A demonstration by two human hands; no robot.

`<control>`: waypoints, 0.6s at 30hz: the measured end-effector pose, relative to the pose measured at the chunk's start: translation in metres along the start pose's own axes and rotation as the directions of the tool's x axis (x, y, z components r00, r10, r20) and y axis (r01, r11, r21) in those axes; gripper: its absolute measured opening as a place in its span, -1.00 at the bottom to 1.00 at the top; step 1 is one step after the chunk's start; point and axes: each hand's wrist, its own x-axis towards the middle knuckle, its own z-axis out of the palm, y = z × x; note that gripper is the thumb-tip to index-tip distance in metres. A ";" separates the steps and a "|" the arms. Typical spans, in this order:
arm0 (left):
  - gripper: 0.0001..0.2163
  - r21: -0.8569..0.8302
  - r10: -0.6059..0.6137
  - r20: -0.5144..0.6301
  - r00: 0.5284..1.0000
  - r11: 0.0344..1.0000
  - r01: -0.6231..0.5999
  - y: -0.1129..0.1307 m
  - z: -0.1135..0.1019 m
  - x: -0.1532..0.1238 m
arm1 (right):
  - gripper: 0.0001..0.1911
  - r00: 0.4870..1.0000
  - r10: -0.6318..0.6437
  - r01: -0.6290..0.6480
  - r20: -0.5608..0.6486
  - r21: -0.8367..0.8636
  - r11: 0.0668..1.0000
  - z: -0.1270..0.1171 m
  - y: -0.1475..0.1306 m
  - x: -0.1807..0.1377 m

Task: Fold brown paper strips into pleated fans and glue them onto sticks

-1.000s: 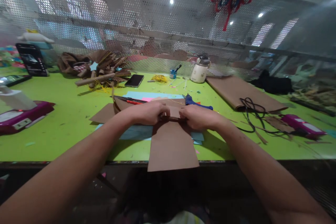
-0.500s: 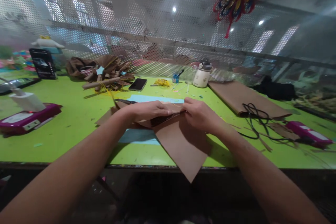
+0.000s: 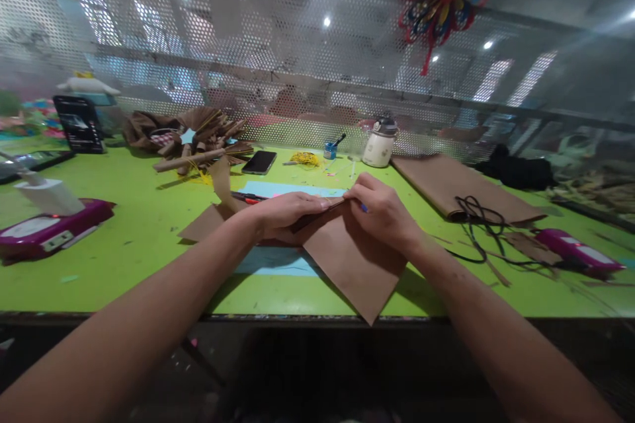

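Note:
A sheet of brown paper (image 3: 357, 264) hangs down from my two hands, one pointed corner toward me at the table's front edge. Its upper edge is folded into a narrow dark strip. My left hand (image 3: 292, 207) lies along that strip and presses it with the thumb. At the strip's right end, my right hand (image 3: 380, 210) pinches the paper between thumb and curled fingers. Under the hands lies a light blue sheet (image 3: 278, 261). Another brown paper piece (image 3: 203, 223) juts out left of my left hand, beside a dark and red tool (image 3: 248, 197) that is partly hidden.
On the green table (image 3: 149, 277) stand a cream bottle (image 3: 378, 145), a blue jar (image 3: 330, 149) and a bundle of rolled brown paper (image 3: 198, 145). A phone (image 3: 259, 162) lies behind my hands. Folded brown paper (image 3: 461, 185), a black cord (image 3: 479, 225) and purple power strips (image 3: 54, 231) lie sideways.
The hanging corner of the paper has risen and shifted slightly right. My right hand has lifted a little, and the dark folded strip looks narrower. Both hands keep their hold.

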 end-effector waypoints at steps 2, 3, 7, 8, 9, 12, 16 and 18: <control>-0.70 0.062 0.033 -0.022 0.999 0.998 -0.031 0.001 0.000 0.001 | -0.81 1.000 0.009 -0.009 -0.020 0.014 1.000 0.001 0.001 0.000; -0.72 0.088 0.050 -0.025 0.998 0.995 -0.047 0.002 0.000 0.001 | -0.81 0.999 0.010 -0.009 -0.030 0.019 1.000 0.002 0.002 0.000; -0.69 0.167 0.071 -0.017 0.997 0.984 -0.067 0.005 -0.001 0.001 | -0.82 0.998 0.010 -0.006 -0.068 0.058 0.998 0.004 0.004 0.000; -0.67 0.201 0.072 -0.019 0.997 0.977 -0.066 0.005 -0.002 0.002 | -0.82 0.997 0.017 -0.011 -0.070 0.075 0.997 0.005 0.004 -0.001; -0.66 0.240 0.073 -0.021 0.997 0.968 -0.065 0.004 -0.002 0.002 | -0.82 0.997 0.027 -0.021 -0.068 0.094 0.995 0.005 0.004 -0.001; -0.65 0.375 0.084 -0.027 0.996 0.925 -0.068 0.001 -0.005 0.005 | -0.83 0.996 0.072 -0.063 -0.045 0.172 0.983 0.006 0.005 -0.001; -0.64 0.548 0.110 -0.048 0.993 0.834 -0.066 0.002 -0.006 0.006 | -0.77 0.989 0.143 -0.148 0.044 0.387 0.910 0.006 0.009 0.000; -0.64 0.631 0.110 -0.065 0.992 0.775 -0.044 0.004 -0.005 0.005 | -0.67 0.973 0.182 -0.230 0.143 0.517 0.824 0.005 0.012 0.000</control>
